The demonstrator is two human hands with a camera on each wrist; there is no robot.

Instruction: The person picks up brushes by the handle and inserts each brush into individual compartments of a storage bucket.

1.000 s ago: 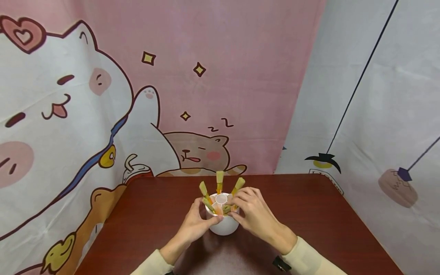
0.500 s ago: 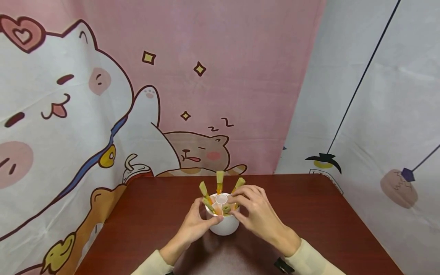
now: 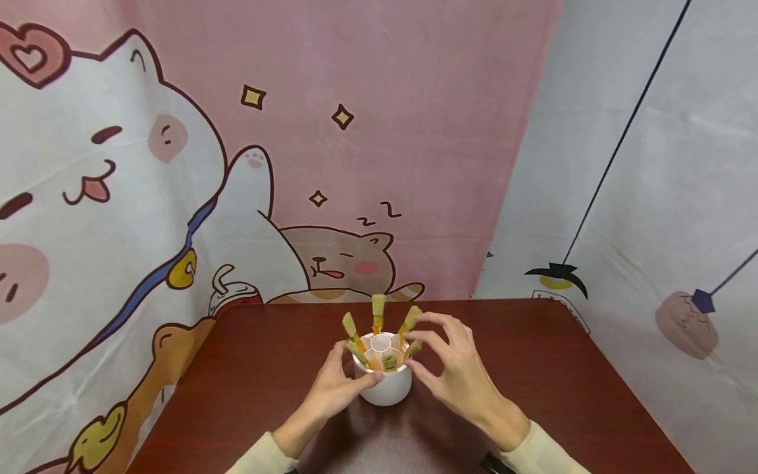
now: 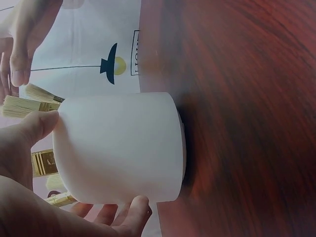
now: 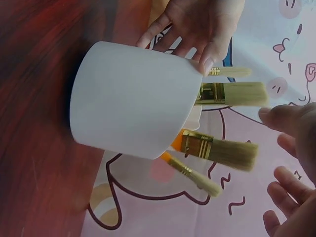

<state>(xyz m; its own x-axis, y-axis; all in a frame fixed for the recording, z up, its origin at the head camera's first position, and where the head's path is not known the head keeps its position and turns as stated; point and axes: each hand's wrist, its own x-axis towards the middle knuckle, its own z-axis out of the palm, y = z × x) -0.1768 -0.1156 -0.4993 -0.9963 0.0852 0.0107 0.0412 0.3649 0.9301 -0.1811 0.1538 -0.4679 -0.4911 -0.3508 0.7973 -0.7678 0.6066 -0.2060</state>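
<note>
A white round holder (image 3: 386, 390) with divided compartments stands on the table. Several flat paintbrushes lean out of it bristles up, with pale bristles, brass-coloured ferrules and orange handles. My left hand (image 3: 333, 380) grips the holder from the left, thumb (image 4: 45, 121) at the near rim and fingers round the far side. My right hand (image 3: 460, 368) is at the holder's right, fingers spread and loosely bent, holding nothing. Close to its fingertips are the front right paintbrush (image 3: 413, 349) and the back right paintbrush (image 3: 410, 319). The right wrist view shows a wide paintbrush (image 5: 232, 152) beside a thin paintbrush (image 5: 195, 178).
The dark red-brown table (image 3: 272, 359) reaches back to a pink cloth (image 3: 438, 164) printed with cartoon animals. A pale printed cloth (image 3: 628, 197) hangs at the right. A black strap (image 3: 496, 463) shows by the right sleeve.
My right hand has drawn back to the right from the brushes, its fingers spreading wider, which uncovers the front right paintbrush. The left hand and holder have stayed in place.
</note>
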